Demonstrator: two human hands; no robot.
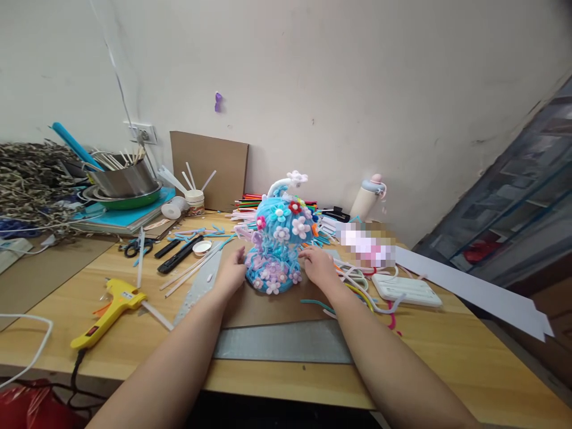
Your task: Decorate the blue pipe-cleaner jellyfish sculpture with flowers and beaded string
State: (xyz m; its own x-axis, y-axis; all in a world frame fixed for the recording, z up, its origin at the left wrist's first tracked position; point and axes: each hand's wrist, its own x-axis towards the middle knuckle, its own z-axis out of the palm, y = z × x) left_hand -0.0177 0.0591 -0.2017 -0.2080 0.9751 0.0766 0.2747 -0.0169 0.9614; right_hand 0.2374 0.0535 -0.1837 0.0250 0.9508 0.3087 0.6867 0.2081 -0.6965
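A blue pipe-cleaner figure (279, 244) covered with small flowers stands upright on a brown cardboard sheet (268, 307) in the middle of the wooden table (447, 351). My left hand (231, 273) rests against the left side of its base, fingers curled toward it. My right hand (318, 266) lies at the right side of the base, fingers stretched toward it and touching or nearly touching. Neither hand lifts it.
A yellow glue gun (109, 310) lies at the left. Scissors (134, 246), a black knife (179, 255) and a metal ruler (201, 286) lie behind my left hand. Loose pipe cleaners (361, 289) and a white case (406, 289) sit at the right. Metal bowls (120, 179) stand back left.
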